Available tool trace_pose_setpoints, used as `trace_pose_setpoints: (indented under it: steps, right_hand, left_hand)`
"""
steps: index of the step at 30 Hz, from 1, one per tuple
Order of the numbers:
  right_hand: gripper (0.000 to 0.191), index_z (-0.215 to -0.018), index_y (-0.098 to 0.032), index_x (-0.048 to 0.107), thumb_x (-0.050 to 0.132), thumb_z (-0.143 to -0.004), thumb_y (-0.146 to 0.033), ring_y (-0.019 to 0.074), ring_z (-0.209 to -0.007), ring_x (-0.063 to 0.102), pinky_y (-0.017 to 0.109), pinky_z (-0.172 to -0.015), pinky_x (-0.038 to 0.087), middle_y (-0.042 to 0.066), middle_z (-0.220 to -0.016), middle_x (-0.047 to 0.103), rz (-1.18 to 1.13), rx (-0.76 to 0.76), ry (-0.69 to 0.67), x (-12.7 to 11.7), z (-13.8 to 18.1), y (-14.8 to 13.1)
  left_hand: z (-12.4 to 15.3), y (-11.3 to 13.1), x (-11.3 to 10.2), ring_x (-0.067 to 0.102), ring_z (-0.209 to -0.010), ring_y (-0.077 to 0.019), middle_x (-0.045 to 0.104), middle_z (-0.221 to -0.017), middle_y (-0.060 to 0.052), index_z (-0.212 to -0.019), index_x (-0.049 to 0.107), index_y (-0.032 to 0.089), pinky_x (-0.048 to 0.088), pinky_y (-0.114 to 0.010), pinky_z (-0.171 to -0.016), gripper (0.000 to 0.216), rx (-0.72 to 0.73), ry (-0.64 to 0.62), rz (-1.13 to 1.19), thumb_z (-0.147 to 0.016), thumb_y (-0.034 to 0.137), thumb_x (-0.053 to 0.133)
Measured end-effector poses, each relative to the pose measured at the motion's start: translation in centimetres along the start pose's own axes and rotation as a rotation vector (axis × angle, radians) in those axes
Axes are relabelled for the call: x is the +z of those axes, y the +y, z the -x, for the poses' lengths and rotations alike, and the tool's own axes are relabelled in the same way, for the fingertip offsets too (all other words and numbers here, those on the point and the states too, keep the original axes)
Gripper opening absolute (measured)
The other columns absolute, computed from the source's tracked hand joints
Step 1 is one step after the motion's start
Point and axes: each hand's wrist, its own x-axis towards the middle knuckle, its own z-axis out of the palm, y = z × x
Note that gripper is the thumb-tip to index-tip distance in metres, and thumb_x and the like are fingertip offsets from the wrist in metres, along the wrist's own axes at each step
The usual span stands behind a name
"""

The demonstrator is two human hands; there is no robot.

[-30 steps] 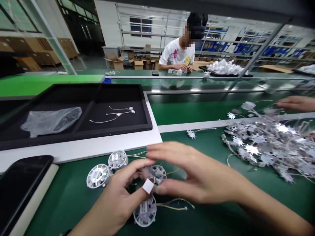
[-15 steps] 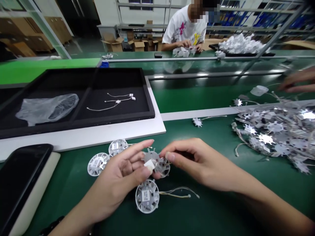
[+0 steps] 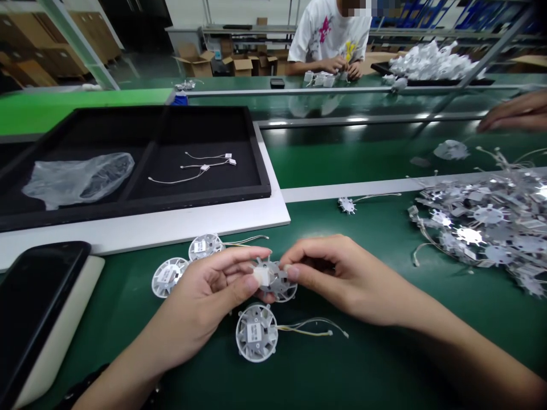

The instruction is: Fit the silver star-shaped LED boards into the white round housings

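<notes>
At the centre of the green bench (image 3: 384, 364), 2 bare hands meet over a star-shaped plate (image 3: 272, 266) with a white block (image 3: 262, 277) on its near face. The left hand (image 3: 209, 293) pinches the block and plate between thumb and fingers. The right hand (image 3: 342, 279) has thumb and forefinger drawn together at the plate's right edge; whether they grip the plate or a wire, I cannot tell. A round housing (image 3: 287, 291) shows just behind and below the plate, partly covered.

Seen from the plate, a wired housing (image 3: 256, 333) lies near 6 o'clock, with 2 more white housings (image 3: 170, 278) at 9 and 10 o'clock. A loose star piece (image 3: 347, 205) with its lead lies at 2 o'clock; a heap of star pieces (image 3: 487, 228) spreads between 2 and 3 o'clock. Toward 10 o'clock, a black tray (image 3: 205, 128) holds 3 wire leads (image 3: 205, 168) and a clear plastic bag (image 3: 79, 179). A black-topped device (image 3: 38, 307) sits between 8 and 9 o'clock. Another person's hand (image 3: 515, 113) reaches in from 2 o'clock, blurred. Beyond, between 12 and 1 o'clock, a co-worker (image 3: 331, 37) in a white shirt handles small white parts (image 3: 319, 78).
</notes>
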Motion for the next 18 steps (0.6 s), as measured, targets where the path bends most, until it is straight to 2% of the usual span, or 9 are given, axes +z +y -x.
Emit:
trace_pose_setpoints:
  steps: [5, 8, 10, 14, 18]
  right_hand:
    - [0.021, -0.086, -0.018, 0.068, 0.056, -0.101, -0.027, 0.0116, -0.069, 0.057, 0.023, -0.062, 0.042, -0.001, -0.077, 0.069, 0.033, -0.035, 0.036, -0.1, 0.0, 0.0]
    - [0.022, -0.086, -0.018, 0.068, 0.057, -0.101, -0.029, 0.012, -0.067, 0.055, 0.024, -0.059, 0.041, 0.0, -0.075, 0.067, 0.019, -0.012, 0.041, 0.0, 0.0, 0.0]
    - [0.022, -0.087, -0.018, 0.067, 0.057, -0.101, -0.032, 0.0124, -0.065, 0.053, 0.024, -0.057, 0.04, 0.0, -0.074, 0.065, -0.016, 0.014, 0.057, 0.2, -0.1, 0.1]
    - [0.024, -0.088, -0.018, 0.064, 0.053, -0.103, -0.033, 0.0133, -0.069, 0.055, 0.025, -0.059, 0.042, 0.001, -0.078, 0.064, -0.037, 0.014, 0.056, 0.4, 0.1, 0.1]
    - [0.016, -0.1, -0.021, 0.068, 0.057, -0.101, -0.033, 0.0127, -0.066, 0.052, 0.024, -0.056, 0.039, -0.001, -0.076, 0.063, -0.011, -0.004, 0.02, 0.5, 0.3, -0.2]
  left_hand:
    - [0.1, 0.3, 0.7, 0.077, -0.082, -0.014, 0.079, -0.093, 0.001, -0.117, 0.075, 0.032, 0.062, -0.016, -0.076, 0.024, 0.005, 0.066, -0.03, -0.093, 0.033, 0.077]
    - [0.5, 0.2, 1.4, 0.075, -0.075, -0.0132, 0.077, -0.091, 0.002, -0.118, 0.073, 0.033, 0.062, -0.017, -0.072, 0.03, 0.038, 0.205, -0.025, -0.09, 0.035, 0.081]
    - [0.8, 0.1, 1.6, 0.074, -0.08, -0.0134, 0.076, -0.095, 0.003, -0.113, 0.075, 0.034, 0.062, -0.017, -0.074, 0.027, 0.102, 0.247, -0.101, -0.087, 0.034, 0.083]
    - [0.8, -0.3, 1.5, 0.072, -0.089, -0.012, 0.074, -0.103, 0.005, -0.101, 0.078, 0.038, 0.06, -0.013, -0.078, 0.019, 0.238, 0.213, -0.289, -0.087, 0.026, 0.082]
    - [0.6, -0.3, 2.0, 0.073, -0.086, -0.0113, 0.076, -0.095, 0.006, -0.095, 0.08, 0.036, 0.06, -0.012, -0.078, 0.017, 0.258, 0.324, -0.229, -0.084, 0.023, 0.083]
